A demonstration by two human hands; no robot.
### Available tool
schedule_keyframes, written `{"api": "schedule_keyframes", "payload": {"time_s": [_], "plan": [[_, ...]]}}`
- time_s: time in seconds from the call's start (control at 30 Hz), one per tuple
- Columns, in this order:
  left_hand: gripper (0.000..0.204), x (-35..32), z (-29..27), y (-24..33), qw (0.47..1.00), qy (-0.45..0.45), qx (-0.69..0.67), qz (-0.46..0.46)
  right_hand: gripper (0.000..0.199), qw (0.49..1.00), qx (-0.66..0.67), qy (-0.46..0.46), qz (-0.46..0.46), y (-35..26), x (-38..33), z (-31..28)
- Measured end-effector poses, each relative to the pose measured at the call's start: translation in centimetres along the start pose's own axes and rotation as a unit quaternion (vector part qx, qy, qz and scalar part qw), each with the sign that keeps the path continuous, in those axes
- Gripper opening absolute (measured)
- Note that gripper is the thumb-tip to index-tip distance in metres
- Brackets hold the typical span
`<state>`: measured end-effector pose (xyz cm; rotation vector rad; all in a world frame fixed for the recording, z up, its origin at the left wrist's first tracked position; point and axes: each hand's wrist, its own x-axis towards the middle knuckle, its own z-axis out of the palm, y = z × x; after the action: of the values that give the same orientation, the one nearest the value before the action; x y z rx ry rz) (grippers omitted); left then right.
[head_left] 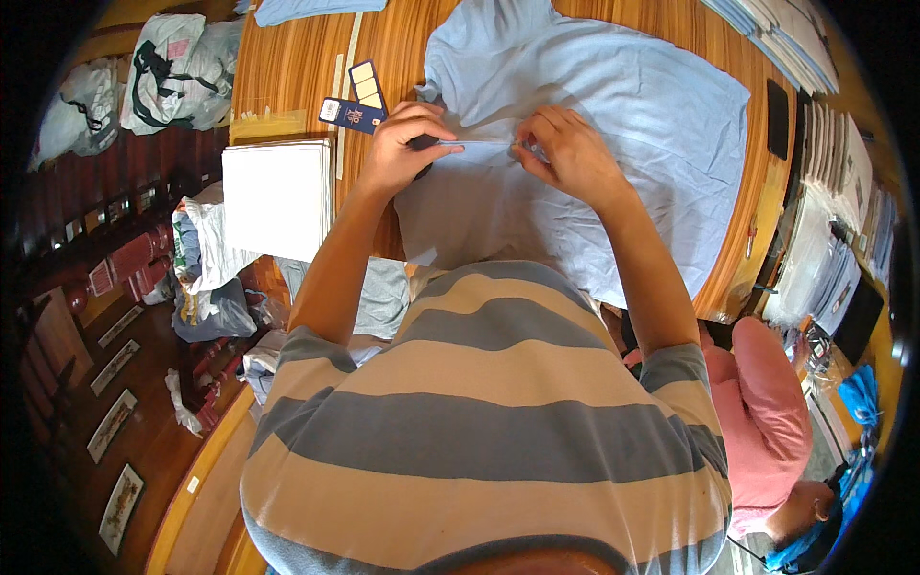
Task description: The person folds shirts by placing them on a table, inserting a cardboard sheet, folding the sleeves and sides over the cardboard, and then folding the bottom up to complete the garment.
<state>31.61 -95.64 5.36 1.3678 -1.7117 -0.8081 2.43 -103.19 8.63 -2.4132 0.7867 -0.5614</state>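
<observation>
A light blue shirt (661, 125) lies spread over the wooden table in front of me. Between my hands one edge of its fabric is lifted and pulled straight. My left hand (407, 146) pinches that edge at the shirt's left side, thumb against fingers. About a hand's width away, my right hand (567, 153) is closed on the same strip with bent fingers. Small details at the right fingertips are too fine to make out. Close to my left hand lie a dark blue hang tag (351, 115) and a second tag with pale panels (367, 86).
A stack of white boards (276, 199) sits at the table's left edge. A black phone (777, 119) lies at the right edge, near piles of folded, bagged garments (815, 259). Plastic bags (182, 72) are at the far left. Another person in pink (767, 412) is behind me at right.
</observation>
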Motion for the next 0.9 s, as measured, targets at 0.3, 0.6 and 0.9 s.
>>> {"api": "schedule_keyframes", "payload": {"time_s": [0.3,0.6,0.9], "plan": [[0.024,-0.4,0.4,-1.2,0.995,0.006,-0.078,-0.063,0.019,1.000,0.018,0.007,-0.009,0.0,0.3,0.1],[0.024,-0.5,0.3,-0.9,0.989,-0.019,-0.102,-0.108,0.017,1.000,0.020,0.013,-0.009,0.1,0.0,0.4],[0.021,-0.2,0.5,-0.1,1.000,-0.024,0.010,-0.014,0.019,1.000,0.007,-0.003,0.010,0.2,0.0,0.2]]}}
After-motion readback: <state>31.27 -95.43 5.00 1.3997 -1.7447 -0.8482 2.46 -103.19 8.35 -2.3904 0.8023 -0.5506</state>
